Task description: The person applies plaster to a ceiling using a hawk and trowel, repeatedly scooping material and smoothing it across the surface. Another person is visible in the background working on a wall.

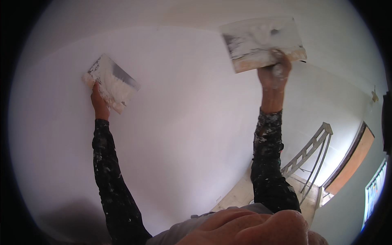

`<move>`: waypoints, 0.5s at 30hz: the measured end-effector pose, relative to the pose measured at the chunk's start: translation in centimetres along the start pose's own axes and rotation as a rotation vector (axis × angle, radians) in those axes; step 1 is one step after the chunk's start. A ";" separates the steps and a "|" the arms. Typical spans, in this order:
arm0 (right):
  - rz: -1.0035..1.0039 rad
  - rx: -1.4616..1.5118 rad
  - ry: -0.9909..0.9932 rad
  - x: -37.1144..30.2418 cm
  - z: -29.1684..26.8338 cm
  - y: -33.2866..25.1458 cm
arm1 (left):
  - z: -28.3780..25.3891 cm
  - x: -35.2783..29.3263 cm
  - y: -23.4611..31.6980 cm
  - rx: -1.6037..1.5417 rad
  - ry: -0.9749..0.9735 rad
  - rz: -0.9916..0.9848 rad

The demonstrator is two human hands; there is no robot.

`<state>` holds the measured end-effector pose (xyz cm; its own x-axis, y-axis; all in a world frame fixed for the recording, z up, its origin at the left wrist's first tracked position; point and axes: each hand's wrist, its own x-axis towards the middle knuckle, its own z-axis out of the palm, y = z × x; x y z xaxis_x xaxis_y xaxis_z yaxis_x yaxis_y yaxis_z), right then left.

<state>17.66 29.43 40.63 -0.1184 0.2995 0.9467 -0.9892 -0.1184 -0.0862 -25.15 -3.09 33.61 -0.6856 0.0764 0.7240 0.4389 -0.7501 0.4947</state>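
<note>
My left hand (99, 104) is closed on the edge of a wide putty knife (119, 87), a flat rectangular blade smeared with white paste. It is held up in front of the pale wall (171, 122). Higher up and to the right, my right hand (274, 75) grips a second, larger putty knife (255, 43) by its lower edge. White paste and dark bare patches show on that blade, which lies over the upper wall near the ceiling (183, 12); whether it touches the surface I cannot tell. Paste also marks the right hand and both dark sleeves.
A metal stepladder (307, 153) stands on the tiled floor (237, 194) at the lower right. Beyond it are a brown door (352, 161) and a barred window (374, 190). A small fitting (374, 96) sticks out high on the right wall.
</note>
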 end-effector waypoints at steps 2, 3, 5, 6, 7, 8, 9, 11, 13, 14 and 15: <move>-0.294 -0.404 0.069 -0.7 3.7 2.5 | -0.5 0.4 -0.1 0.014 0.009 0.004; -0.466 -0.792 -0.072 -0.2 3.4 2.0 | -0.5 0.5 -0.1 0.017 0.013 0.012; -0.844 -1.311 -0.243 0.5 4.9 1.1 | -0.3 0.5 -0.4 0.031 0.022 0.017; -0.964 -1.381 -0.299 1.0 6.2 1.0 | -0.4 0.3 -0.4 0.050 0.026 0.026; -1.096 -1.445 -0.350 1.6 7.7 0.8 | -0.5 0.2 -0.3 0.066 0.030 0.037; -1.211 -1.418 -0.372 2.6 8.6 0.4 | -0.3 0.0 -0.3 0.077 0.025 0.041; -1.156 -1.338 -0.359 2.7 9.5 0.1 | 0.0 -0.1 -0.3 0.082 0.011 0.036; -0.889 -1.098 -0.305 2.6 11.3 0.2 | 0.1 -0.3 -0.1 0.089 0.000 0.032; -0.646 -1.017 -0.248 3.0 12.0 -0.2 | -0.1 -0.3 -0.2 0.083 -0.003 0.031; -0.625 -0.922 -0.224 3.1 12.3 -0.2 | -0.1 -0.1 -0.3 0.078 -0.007 0.032; -0.605 -0.827 -0.201 3.2 12.8 0.3 | -0.1 0.2 -0.5 0.071 -0.011 0.030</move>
<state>18.12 18.22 47.60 0.3582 -0.0795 0.9303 -0.6379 0.7067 0.3060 -25.51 -2.80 33.45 -0.6653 0.0621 0.7440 0.4993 -0.7039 0.5052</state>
